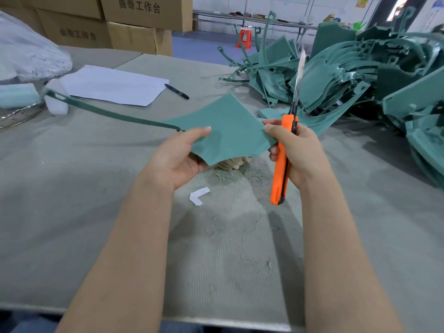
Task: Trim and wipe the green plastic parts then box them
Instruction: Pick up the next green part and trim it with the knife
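In the left hand (182,155) was pinched a flat green plastic panel (228,126), its strap (115,115) trailing leftward; at its right edge an orange utility knife (282,164) was gripped by the right hand (295,150), blade upward.

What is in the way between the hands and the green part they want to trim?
Nothing visible. The left hand pinches the green part at its left edge. The right hand touches its right corner while gripping the orange knife, whose blade points up, clear of the part.
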The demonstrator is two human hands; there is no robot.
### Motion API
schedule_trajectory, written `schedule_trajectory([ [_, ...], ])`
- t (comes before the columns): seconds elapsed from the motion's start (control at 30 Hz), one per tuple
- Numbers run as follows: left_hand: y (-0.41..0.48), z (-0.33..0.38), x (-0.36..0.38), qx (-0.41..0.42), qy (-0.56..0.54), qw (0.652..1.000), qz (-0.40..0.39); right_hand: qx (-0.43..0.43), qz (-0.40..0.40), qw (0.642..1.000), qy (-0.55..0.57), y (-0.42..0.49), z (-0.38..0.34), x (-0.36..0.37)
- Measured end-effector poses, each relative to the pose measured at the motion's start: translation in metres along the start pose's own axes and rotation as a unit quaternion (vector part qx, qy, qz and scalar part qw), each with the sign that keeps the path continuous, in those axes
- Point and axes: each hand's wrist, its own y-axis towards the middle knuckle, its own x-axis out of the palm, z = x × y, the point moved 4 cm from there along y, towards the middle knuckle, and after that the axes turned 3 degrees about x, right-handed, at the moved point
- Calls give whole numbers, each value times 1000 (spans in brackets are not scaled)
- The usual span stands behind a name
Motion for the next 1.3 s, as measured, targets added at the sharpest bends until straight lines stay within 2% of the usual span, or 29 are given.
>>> schedule_trajectory([
  [0.13, 2, 1, 3, 22, -3, 999, 24, 1, 11, 999, -34, 1, 2, 1],
  [0.2, 0, 7, 5, 38, -68, 997, -23, 13, 26, 999, -34, 1, 3, 0],
  [0.27, -5, 15, 12, 61, -143, 984, -90, 45, 24, 999, 15, 1, 3, 2],
  [0.33, -6, 13, 19, 84, -132, 982, -108, 99, -40, 991, 77, -4, 5, 12],
  [0.4, 0, 5, 19, 119, 20, 992, -33, 157, -116, 972, 128, -8, 9, 27],
  [0.47, 3, 0, 14, 139, 120, 982, 53, 205, -186, 949, 153, -13, 11, 40],
  [0.53, 4, 4, 10, 175, 113, 977, 53, 237, -266, 922, 153, -20, 11, 51],
  [0.6, 1, 8, 9, 207, 112, 971, 30, 231, -305, 916, 119, -25, 11, 56],
  [0.63, 0, 9, 8, 215, 104, 970, 42, 211, -294, 928, 87, -24, 12, 56],
  [0.7, -1, 11, 2, 224, 61, 969, 80, 151, -214, 964, 44, -18, 11, 50],
  [0.8, 2, 9, -5, 212, 61, 966, 135, 89, -63, 987, 122, -5, 7, 35],
  [0.87, 3, 7, -5, 207, 117, 956, 172, 46, -33, 986, 154, -3, 3, 29],
  [0.93, 2, 5, -3, 214, 129, 947, 200, -6, -6, 997, 78, -3, 1, 26],
  [1.0, 1, -1, 0, 178, 34, 964, 195, -41, 43, 998, -17, -3, 2, 26],
  [1.07, 3, -10, 10, 92, -98, 983, 122, -66, 64, 995, -41, -5, 3, 32],
  [1.13, 2, -16, 19, 30, -156, 985, 69, -82, 50, 995, -41, -7, 4, 40],
  [1.23, 2, -14, 14, 25, -151, 982, 110, -107, 11, 992, -71, -8, 2, 41],
  [1.3, 1, -10, 5, 26, -143, 979, 141, -125, 48, 984, -118, -7, -1, 31],
])
